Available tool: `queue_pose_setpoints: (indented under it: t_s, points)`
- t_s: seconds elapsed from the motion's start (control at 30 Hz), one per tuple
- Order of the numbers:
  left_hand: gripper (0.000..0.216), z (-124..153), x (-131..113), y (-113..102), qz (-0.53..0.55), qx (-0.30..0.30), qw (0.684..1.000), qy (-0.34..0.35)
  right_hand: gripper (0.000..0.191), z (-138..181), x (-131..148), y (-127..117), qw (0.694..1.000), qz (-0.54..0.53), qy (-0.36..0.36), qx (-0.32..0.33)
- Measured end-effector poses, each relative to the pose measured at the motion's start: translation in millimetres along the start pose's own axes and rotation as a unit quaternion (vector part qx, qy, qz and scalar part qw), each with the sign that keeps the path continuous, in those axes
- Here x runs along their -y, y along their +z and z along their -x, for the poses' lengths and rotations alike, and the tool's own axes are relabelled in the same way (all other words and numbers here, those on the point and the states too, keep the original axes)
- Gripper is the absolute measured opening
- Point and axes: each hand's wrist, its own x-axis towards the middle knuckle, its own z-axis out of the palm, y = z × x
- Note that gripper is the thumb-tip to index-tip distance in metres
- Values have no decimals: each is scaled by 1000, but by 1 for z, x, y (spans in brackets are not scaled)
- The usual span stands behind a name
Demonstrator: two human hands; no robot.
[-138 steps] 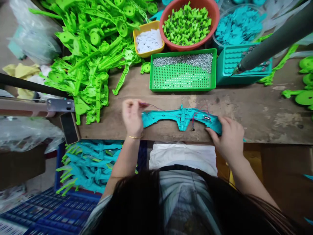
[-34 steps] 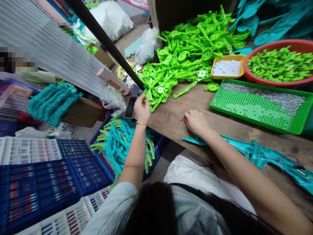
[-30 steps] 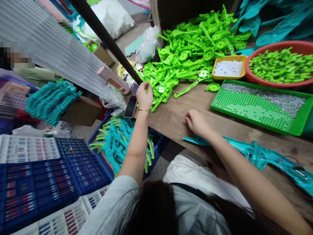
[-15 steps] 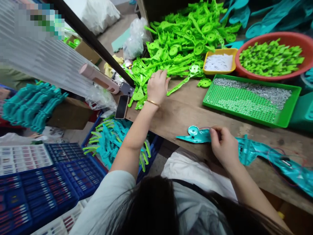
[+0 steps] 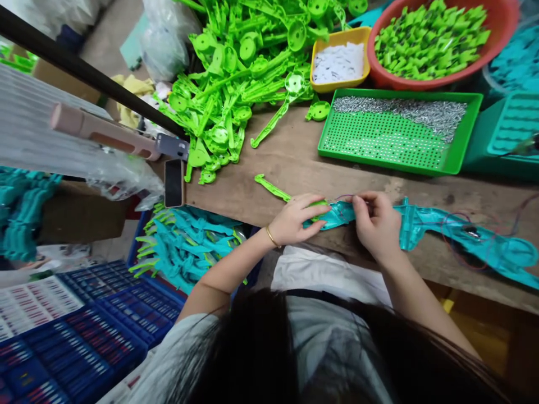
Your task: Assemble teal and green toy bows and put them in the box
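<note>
On the front of the bench lies a long teal plastic shell point(image 5: 438, 219) with thin red and blue wires and a small dark part in it. My left hand point(image 5: 297, 220) is closed over the round end of a green plastic arm point(image 5: 273, 188), pressing it onto the shell's left end. The arm's thin end points away to the upper left. My right hand point(image 5: 379, 227) pinches the shell near a thin wire, thumb against forefinger; what exactly lies between the fingertips is partly hidden.
Behind are a heap of green plastic arms point(image 5: 248, 62), a yellow tray point(image 5: 319, 85) of small white pieces, a red bowl point(image 5: 421, 84) and a green perforated tray point(image 5: 391, 160) of screws. A phone point(image 5: 174, 182) lies at the bench edge, above a blue crate of teal-green parts point(image 5: 185, 241).
My left hand has come from the green heap to the shell, bringing a green arm onto its left end. My right hand stays on the shell. The view has shifted.
</note>
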Motion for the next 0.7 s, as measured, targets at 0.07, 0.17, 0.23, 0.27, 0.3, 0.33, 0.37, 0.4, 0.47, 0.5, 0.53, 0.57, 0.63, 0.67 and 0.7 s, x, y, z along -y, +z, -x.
queue_pose_setpoints:
  t_s: [0.07,0.17,0.23,0.27,0.3,0.33,0.37,0.4,0.47,0.5,0.53,0.57,0.63,0.67,0.7]
  points:
    - [45,-3,0,-3,37,14,999,-3,21,-2,1,0,1000,7,-9,-8]
    - [59,-3,0,-6,76,40,996,-18,19,-3,1,0,1000,10,-19,-18]
    - [61,-2,-1,-8,86,50,994,-46,17,-5,1,0,999,17,-23,-20]
    - [62,-2,-2,-9,89,54,993,-57,17,-5,1,0,999,19,-25,-21]
    - [62,-2,-2,-11,93,61,992,-64,17,-5,2,0,999,20,-26,-19]
    - [63,-3,-1,-12,97,70,991,-64,17,-6,2,0,999,20,-26,-17]
    - [64,-4,0,-15,101,81,990,-58,17,-6,3,1,999,21,-26,-15]
    - [64,-6,2,-17,107,94,989,-49,17,-6,3,1,999,22,-26,-12]
    - [62,-8,6,-23,117,126,985,-30,18,-7,4,2,999,25,-26,-7]
    - [59,-8,8,-24,123,140,982,-23,18,-7,4,3,999,26,-25,-5]
    - [57,-8,9,-25,128,148,980,-20,18,-7,3,3,999,28,-24,-5]
    - [55,-8,10,-24,133,146,980,-22,19,-7,3,3,999,29,-20,-4]
    - [56,-5,9,-20,135,112,983,-47,19,-8,2,3,999,34,-12,-6]
    - [57,-4,7,-17,131,86,986,-63,19,-9,3,3,999,38,-11,-8]
    - [58,-2,5,-13,126,59,987,-77,19,-10,4,2,999,44,-16,-5]
